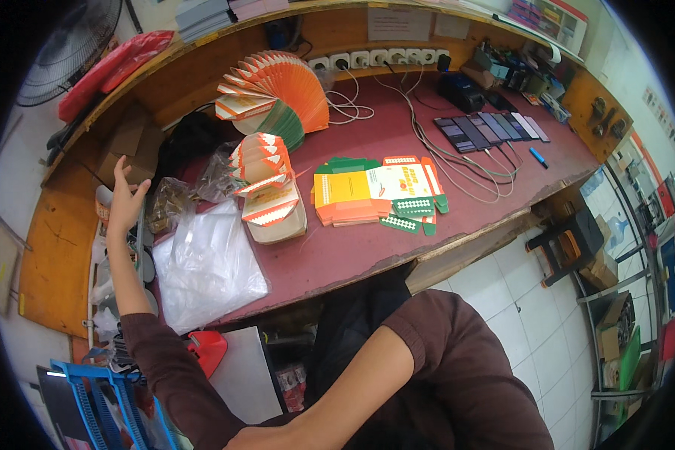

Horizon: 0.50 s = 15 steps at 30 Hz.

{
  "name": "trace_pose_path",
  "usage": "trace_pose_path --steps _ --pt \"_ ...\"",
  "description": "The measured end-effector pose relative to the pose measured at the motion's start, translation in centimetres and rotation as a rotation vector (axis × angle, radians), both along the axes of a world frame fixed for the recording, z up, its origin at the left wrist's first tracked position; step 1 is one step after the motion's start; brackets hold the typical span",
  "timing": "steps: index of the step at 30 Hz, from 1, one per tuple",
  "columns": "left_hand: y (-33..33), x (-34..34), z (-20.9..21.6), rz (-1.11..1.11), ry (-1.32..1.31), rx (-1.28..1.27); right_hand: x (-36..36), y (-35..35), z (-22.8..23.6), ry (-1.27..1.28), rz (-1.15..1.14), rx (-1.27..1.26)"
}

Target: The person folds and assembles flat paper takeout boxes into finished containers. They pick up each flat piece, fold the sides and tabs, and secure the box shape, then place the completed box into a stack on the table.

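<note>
The left hand (125, 201), fingers spread wide and holding nothing, hovers at nine o'clock of the dark red surface (457, 187), just beside crinkled clear plastic bags (206, 262); the right hand is out of view.

Crumpled clear bags (174, 201) at table's left edge

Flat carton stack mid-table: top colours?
Flat carton stack: yellow and white panels, orange edges, green flaps with white dots. Head view.

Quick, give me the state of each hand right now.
Left hand: open, fingers spread, holding nothing, raised by the clear plastic bags.
Right hand: out of view; only the bent arm shows at the bottom.
</note>
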<state>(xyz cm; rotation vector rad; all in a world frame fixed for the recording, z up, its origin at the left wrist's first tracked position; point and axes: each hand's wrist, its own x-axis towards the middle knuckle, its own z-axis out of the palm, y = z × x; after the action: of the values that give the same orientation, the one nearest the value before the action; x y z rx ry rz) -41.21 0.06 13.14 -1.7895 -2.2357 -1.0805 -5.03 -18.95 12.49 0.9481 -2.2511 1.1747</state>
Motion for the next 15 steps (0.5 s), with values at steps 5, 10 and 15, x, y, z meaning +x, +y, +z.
trace_pose_path --steps 5,10,15 --pt "0.9 -1.2 -0.4 0.058 -0.053 -0.026 -0.8 0.0 -0.3 0.002 -0.027 -0.020" --pt "1.7 -0.6 -1.4 0.066 0.084 -0.060 -0.5 0.2 -0.6 0.008 -0.043 -0.045" --pt "2.4 -0.5 -1.8 0.078 0.152 -0.102 0.7 0.3 -0.9 0.003 -0.040 -0.068"
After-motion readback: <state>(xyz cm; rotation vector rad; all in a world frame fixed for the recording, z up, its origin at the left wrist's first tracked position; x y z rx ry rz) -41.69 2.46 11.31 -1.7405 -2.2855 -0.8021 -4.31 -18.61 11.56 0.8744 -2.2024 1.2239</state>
